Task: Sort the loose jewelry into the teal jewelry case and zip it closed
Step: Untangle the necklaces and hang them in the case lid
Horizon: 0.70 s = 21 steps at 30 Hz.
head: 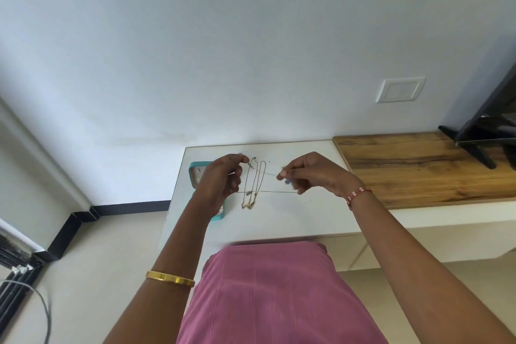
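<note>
Left hand: your left hand (220, 179) is raised over the white table (279, 226), fingertips pinching one end of a thin chain (268, 173).
Right hand: your right hand (310, 173) pinches the chain's other end, drawing it taut.
Necklaces: gold necklaces (252, 184) lie on the table between your hands.
Hidden: your left hand covers most of the teal jewelry case (195, 176).

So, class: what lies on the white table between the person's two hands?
In the head view, gold necklaces lie on the white table between the left hand and right hand; a thin chain stretches between their fingers.
</note>
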### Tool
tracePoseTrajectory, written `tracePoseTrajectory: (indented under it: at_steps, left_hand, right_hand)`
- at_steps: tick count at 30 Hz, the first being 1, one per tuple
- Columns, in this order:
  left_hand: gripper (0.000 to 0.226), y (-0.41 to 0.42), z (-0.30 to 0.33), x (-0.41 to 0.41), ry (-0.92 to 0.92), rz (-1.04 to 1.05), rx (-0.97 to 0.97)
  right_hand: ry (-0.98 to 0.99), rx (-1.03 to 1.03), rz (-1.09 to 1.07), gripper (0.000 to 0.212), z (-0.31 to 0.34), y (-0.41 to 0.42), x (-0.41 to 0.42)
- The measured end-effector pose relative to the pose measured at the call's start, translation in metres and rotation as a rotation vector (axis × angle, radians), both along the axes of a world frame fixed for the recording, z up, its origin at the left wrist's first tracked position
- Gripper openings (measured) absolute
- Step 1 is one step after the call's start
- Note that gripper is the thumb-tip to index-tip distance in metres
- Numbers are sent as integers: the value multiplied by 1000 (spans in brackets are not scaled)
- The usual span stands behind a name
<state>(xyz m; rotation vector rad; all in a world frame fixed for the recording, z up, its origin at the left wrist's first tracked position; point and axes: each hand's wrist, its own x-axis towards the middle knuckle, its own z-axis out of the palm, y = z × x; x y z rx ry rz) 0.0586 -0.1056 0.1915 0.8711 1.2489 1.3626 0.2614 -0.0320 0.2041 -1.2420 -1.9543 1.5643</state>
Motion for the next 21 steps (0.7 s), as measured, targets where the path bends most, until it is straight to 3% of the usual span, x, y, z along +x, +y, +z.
tracePoseTrajectory:
  at_steps: [5, 11, 13, 21]
  left_hand:
    - [21, -1, 2, 16, 228, -181, -23]
    - [23, 2, 4, 19, 248, -160, -37]
    - [20, 2, 3, 15, 263, -128, -40]
    - [20, 0, -18, 4, 477, -134, -71]
  right_hand:
    - [54, 68, 70, 29, 4, -8, -18]
    - [26, 162, 81, 4, 6, -13, -34]
    - [34, 168, 72, 11, 6, -11, -32]
    - [457, -177, -31, 30, 16, -1, -28]
